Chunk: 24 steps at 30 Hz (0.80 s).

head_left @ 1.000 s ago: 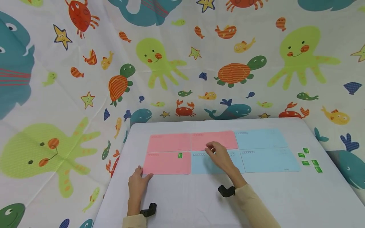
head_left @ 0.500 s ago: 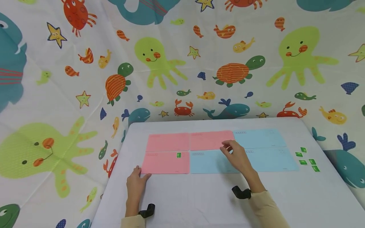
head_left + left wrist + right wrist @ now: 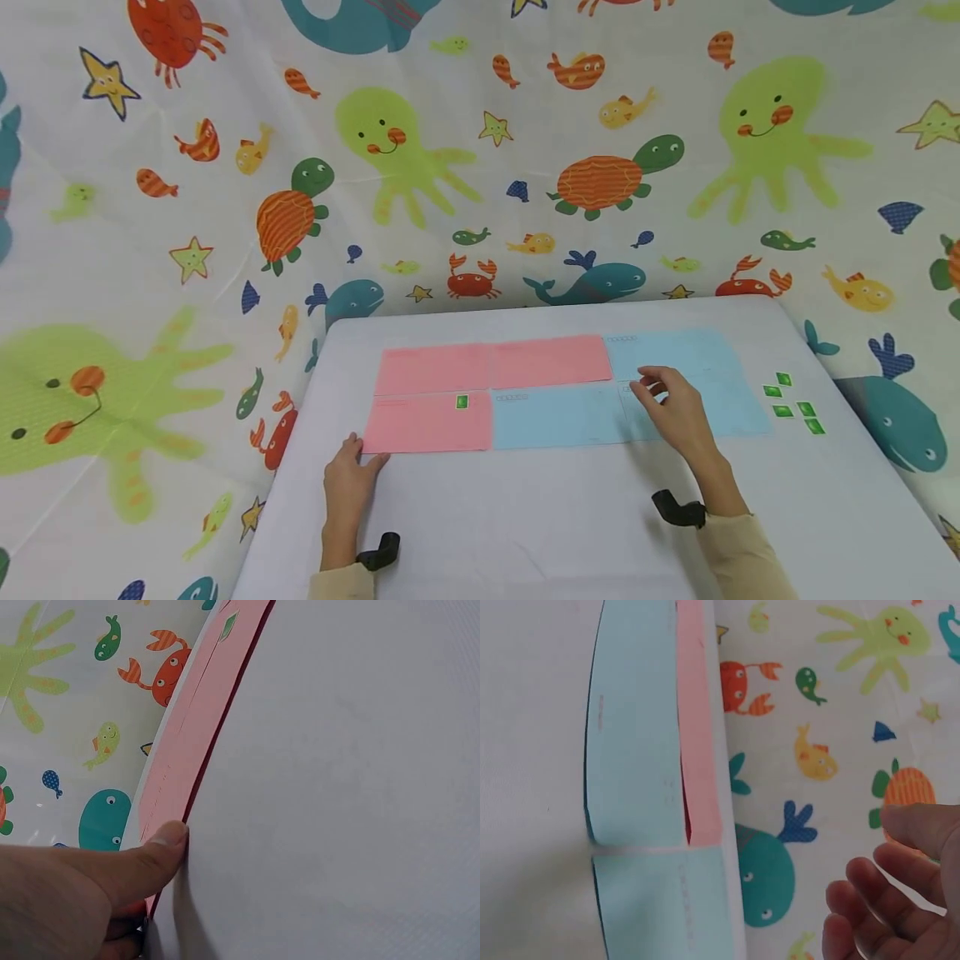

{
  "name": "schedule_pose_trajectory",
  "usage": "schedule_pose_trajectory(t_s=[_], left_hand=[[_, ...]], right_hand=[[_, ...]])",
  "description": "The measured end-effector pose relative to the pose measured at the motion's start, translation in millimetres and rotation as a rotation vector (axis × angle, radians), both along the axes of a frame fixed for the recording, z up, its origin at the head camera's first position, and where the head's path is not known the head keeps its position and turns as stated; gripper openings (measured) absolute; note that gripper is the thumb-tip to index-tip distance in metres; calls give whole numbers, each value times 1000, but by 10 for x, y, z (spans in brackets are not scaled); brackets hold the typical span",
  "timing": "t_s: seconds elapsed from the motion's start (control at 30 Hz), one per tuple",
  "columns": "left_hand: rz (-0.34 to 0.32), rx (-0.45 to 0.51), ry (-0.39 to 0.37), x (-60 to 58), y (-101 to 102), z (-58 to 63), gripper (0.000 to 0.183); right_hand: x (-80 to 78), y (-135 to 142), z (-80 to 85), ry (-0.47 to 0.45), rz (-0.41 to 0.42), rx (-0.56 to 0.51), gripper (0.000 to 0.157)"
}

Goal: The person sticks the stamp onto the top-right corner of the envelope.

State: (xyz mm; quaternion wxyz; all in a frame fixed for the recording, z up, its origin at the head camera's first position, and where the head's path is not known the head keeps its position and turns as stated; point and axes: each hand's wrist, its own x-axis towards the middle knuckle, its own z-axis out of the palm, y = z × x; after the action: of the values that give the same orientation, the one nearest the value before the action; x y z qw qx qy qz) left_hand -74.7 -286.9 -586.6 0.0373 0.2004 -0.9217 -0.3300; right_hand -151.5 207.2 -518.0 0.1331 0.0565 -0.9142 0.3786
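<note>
My left hand (image 3: 348,483) rests at the near left corner of the front pink envelope (image 3: 427,429). In the left wrist view, its thumb lies along the envelope's near edge, and the other fingers are partly hidden. A small green stamp (image 3: 462,402) sits on that envelope, towards its upper right. My right hand (image 3: 678,417) hovers above the front right blue envelope (image 3: 738,412), fingers loosely bent, nothing visible in them. The right wrist view shows the same hand (image 3: 900,885) with thumb and fingers apart. Further right, several loose green stamps (image 3: 783,412) lie on the table.
Two more pink envelopes (image 3: 431,369) and two other blue ones (image 3: 555,417) adjoin these in two rows on the white table (image 3: 525,517). Behind and to the left hangs a sea-animal patterned cloth (image 3: 442,250).
My right hand has moved to the right, from over the front middle blue envelope to over the front right one. My left hand stays at the pink envelope's corner. The head view shifts slightly.
</note>
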Motion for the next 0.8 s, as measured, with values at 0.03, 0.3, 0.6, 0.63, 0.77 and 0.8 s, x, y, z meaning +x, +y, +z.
schedule_pose_trajectory(t_s=[0.03,0.3,0.6,0.63,0.77,0.8], left_hand=[[1,-7,-4,-5,-1,1,68],[13,-25,-41,-16,68,6,67],[2,-14,-60,14,-50,22,68],[-4,-10,-61,17,-55,28,68],[-16,0,-56,21,-66,40,67],[-17,2,-55,24,-71,38,67]], right_hand=[[3,47,-10,12,-11,-2,33],[67,501,-116,29,-148,-15,33],[189,872,-199,-57,-318,-24,39],[205,913,-205,-65,-335,-24,40],[262,1058,-226,-117,-402,-33,43],[276,1086,-233,-134,-421,-39,44]])
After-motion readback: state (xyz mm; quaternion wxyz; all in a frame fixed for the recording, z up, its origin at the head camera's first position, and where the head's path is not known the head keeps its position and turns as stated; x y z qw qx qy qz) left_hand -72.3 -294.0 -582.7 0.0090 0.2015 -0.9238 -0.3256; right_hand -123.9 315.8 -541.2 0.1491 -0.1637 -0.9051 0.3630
